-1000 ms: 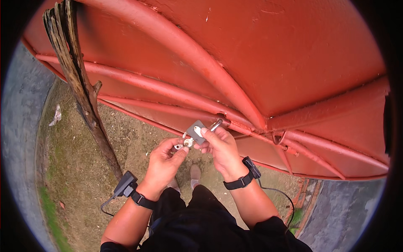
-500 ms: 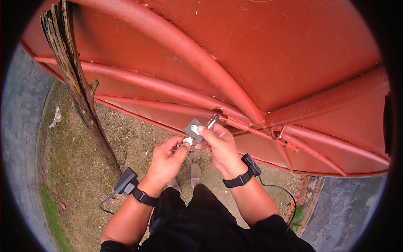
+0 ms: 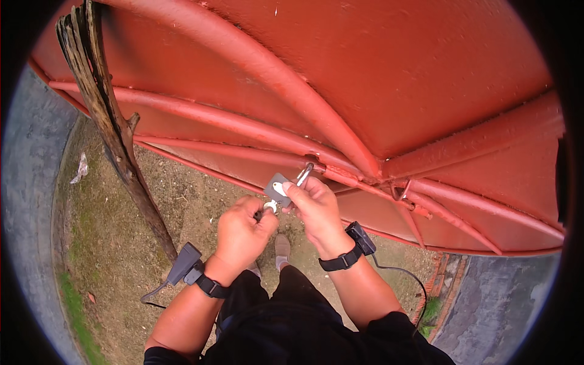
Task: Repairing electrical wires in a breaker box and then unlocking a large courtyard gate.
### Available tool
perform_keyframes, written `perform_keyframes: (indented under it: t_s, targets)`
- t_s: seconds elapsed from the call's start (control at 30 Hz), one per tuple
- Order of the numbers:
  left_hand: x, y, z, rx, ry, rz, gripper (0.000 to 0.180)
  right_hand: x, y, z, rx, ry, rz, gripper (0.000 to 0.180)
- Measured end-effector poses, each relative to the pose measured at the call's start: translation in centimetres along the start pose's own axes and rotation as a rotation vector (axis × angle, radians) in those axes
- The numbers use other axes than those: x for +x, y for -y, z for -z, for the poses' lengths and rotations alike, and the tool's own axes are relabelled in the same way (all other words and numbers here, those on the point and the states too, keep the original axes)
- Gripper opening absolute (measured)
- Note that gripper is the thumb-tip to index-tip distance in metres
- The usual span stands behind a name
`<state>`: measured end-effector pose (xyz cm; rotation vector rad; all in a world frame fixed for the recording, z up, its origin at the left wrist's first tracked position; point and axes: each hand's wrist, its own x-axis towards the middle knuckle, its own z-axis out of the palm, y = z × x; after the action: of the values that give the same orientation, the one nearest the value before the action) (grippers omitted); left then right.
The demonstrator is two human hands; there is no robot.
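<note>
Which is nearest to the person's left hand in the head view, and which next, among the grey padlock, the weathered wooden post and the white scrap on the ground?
Measured from the left hand:
1. Grey padlock, just up and right, by the fingers.
2. Weathered wooden post, to the left, leaning against the red gate.
3. White scrap, farthest left on the dirt.

Bare dirt ground [image 3: 188,207] is being patched by moss [image 3: 76,304]; a pale scrap [image 3: 79,168] is lying on it.
</note>
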<state>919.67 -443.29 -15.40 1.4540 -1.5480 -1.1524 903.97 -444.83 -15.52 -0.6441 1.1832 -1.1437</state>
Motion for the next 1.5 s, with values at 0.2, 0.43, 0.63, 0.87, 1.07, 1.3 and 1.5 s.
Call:
perform_keyframes:
  t_s: [0.2,0.43,0.63,0.87,1.07,1.3,1.5]
  targets:
    - [-0.1,0.9,0.0,-0.472,0.157,0.357,0.013,-0.1,0.3,0.0,0.019,0.029,0.009,0.015]
    - [-0.2,1.1,-0.9,-0.505,0.138,0.326,0.015,-0.1,0.7,0.6,-0.039,0.041,-0.01,0.014]
    - [-1.0,2.0,-0.9,-0.36,0.051,0.197,0.013,-0.2,0.7,0.2,-0.017,0.041,-0.033,0.013]
    - [-4.6,3.1,0.8,-0.034,0.01,0.053,0.006,0.1,-0.2,0.3,-0.072,0.036,-0.017,0.017]
    - [-3.4,0.6,0.2,0.342,-0.233,-0.396,0.017,-1.1,-0.3,-2.6,0.351,-0.098,-0.158,0.017]
    - [-3.2,1.5,0.0,0.412,-0.263,-0.549,0.027,-1.5,0.4,-4.0,0.498,-0.12,-0.193,0.019]
    - [-4.2,1.2,-0.4,0.293,-0.209,-0.524,0.031,-1.1,0.1,-3.4,0.532,-0.103,-0.141,0.021]
